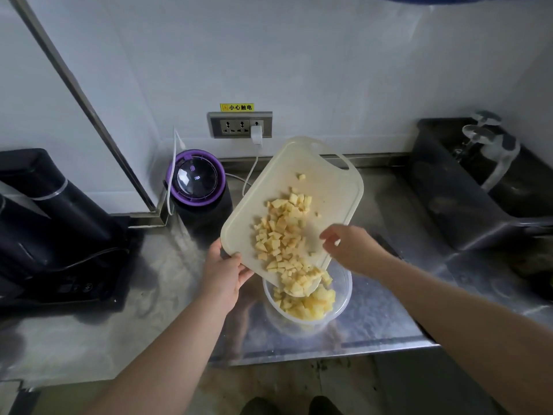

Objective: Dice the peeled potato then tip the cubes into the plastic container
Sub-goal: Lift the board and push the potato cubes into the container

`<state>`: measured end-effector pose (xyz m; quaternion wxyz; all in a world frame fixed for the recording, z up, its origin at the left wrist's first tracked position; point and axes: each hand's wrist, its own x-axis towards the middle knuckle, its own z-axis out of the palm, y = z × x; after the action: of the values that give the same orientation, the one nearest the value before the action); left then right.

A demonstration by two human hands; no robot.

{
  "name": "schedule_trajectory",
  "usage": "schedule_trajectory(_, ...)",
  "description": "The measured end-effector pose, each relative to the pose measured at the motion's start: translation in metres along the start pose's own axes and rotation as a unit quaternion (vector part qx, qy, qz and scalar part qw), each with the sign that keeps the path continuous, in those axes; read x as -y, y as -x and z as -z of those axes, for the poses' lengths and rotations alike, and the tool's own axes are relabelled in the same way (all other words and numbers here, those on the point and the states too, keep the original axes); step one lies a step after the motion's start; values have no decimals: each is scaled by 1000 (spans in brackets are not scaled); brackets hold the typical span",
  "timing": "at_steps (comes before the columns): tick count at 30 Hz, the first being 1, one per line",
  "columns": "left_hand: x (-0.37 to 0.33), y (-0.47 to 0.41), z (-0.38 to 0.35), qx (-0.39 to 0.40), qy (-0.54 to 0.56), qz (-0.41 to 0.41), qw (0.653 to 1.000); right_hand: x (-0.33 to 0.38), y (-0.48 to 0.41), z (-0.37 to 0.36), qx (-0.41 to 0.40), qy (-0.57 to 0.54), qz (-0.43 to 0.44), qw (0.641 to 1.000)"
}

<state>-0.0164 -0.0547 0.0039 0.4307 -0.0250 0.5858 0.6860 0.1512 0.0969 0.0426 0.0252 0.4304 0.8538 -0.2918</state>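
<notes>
Tipping the cream rectangular plastic cutting board (329, 181) over the clear round plastic container (344, 301) on the steel desk (389, 319), low corner dipping inside the rim. Gripping the board's near corner with the left hand (227, 274), fingers curled beneath. Hovering the right hand (350, 250) at the right edge, fingers loosely spread, holding nothing. Sending the yellow diced potato cubes (281, 235) downward, most lying on the board, some in the container. Probably worth steepening slowly and sweeping stragglers down, guarding against spills.

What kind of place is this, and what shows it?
Probably a kitchen prep area, perhaps a commercial one: a stainless steel counter, a sink with a faucet at the right, and a cutting board tipping potato cubes into a plastic container.
</notes>
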Motion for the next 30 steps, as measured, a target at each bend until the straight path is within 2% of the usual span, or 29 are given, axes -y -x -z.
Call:
schedule_trajectory(4,1,0,1,22,2,-9,1000,18,-44,30,-86,-19,28,996)
schedule_trajectory(8,0,-3,4,53,-4,-24,998,40,-84,50,-110,44,91,989)
schedule_trajectory(11,-2,-6,6,56,-7,-31,998,48,-101,53,-95,109,110,983)
schedule_trajectory(14,-4,-10,8,49,-2,-35,998,44,-107,41,-77,129,109,983)
schedule_trajectory(24,-6,-15,7,15,22,-25,999,14,-61,-11,-17,53,62,997)
schedule_trajectory(30,-5,-12,4,2,8,-33,999,3,-11,-34,53,37,53,996)
